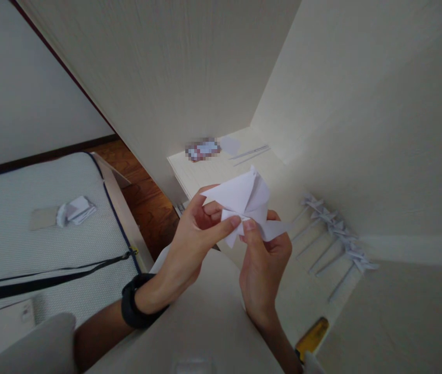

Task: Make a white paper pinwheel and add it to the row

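A white paper pinwheel [250,197], its blades partly folded, is held up above the desk between both hands. My left hand [199,223] pinches it from the left, the thumb pressing near its middle. From the right, my right hand [263,246] grips the lower edge, thumb tip beside the other thumb. One pointed blade sticks out past the right fingers. Fingers behind the paper are partly hidden. Beyond the hands, several paper pinwheels on thin sticks [339,234] lie in a row on the desk [240,259].
Loose thin sticks [250,154] and a small white paper sheet [230,145] lie at the desk's back, by a blurred-out object [203,149]. A yellow tool handle [312,335] rests near the right arm. On the left stands a mattress [49,187] with a stack of papers [78,209] and a black strap [68,275].
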Demonstrator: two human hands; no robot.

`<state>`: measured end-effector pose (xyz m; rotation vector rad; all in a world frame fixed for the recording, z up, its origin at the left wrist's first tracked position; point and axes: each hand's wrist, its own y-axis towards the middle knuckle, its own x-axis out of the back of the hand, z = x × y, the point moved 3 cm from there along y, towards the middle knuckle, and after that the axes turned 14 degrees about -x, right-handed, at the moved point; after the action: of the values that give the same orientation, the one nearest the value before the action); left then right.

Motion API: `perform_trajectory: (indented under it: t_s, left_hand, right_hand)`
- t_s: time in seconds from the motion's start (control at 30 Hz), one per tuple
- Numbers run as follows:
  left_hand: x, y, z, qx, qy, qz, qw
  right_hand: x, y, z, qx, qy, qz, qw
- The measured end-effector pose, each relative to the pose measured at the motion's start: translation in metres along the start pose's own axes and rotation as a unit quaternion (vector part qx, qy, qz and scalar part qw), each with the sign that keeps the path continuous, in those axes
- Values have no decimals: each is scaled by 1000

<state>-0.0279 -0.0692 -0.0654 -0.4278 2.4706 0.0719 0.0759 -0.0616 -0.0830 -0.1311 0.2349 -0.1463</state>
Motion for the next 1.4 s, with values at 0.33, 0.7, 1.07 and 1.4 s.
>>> perform_trajectory:
  t_s: [0.33, 0.7, 1.07, 1.4]
  left_hand:
    - [2, 0, 0, -28, 21, 9, 999]
    - [1, 1, -2, -102, 60, -4, 993]
    - [-8, -6, 6, -28, 19, -2, 999]
    - [10, 4, 12, -45, 57, -10, 997]
  right_hand:
    - [-1, -1, -1, -11, 16, 16, 1000]
    - [-2, -2, -1, -23, 65, 23, 997]
    - [-1, -3, -6, -13, 54, -13, 998]
    - [16, 14, -7, 33, 14, -22, 999]
